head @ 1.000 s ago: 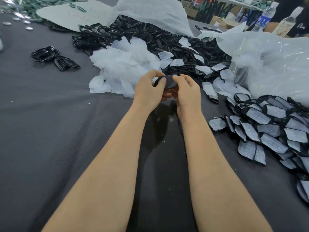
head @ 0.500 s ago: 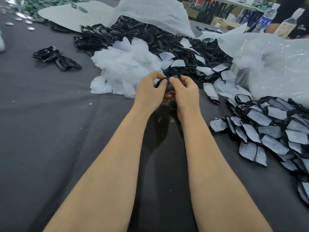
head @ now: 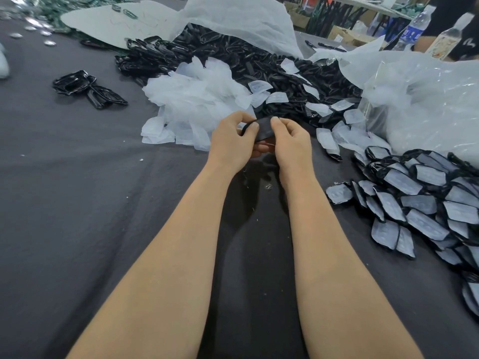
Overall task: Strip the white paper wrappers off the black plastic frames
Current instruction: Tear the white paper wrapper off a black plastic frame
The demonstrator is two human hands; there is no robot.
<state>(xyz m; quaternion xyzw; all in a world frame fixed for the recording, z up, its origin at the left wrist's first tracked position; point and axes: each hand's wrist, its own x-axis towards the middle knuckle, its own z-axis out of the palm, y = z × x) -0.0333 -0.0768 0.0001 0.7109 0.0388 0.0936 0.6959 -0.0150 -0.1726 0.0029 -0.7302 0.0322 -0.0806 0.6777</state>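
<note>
A single black plastic frame [head: 263, 128] is held above the dark table between both hands. My left hand [head: 232, 141] pinches its left end with thumb and curled fingers. My right hand [head: 291, 143] pinches its right end the same way. I cannot tell whether paper is still on it. Wrapped frames [head: 420, 203] with white paper faces lie heaped at the right. Loose white wrappers [head: 197, 99] are piled just beyond my hands. Behind them spreads a large heap of bare black frames [head: 233, 58].
The table is covered in dark grey cloth [head: 77, 203]. A few black frames [head: 85, 88] lie apart at the left. Clear plastic bags [head: 427, 104] bulge at the right. Water bottles [head: 412, 29] and another person's arm are at the far right corner.
The frame has turned between my fingers, and more of its dark face shows now. Both hands stay in the same place over the table.
</note>
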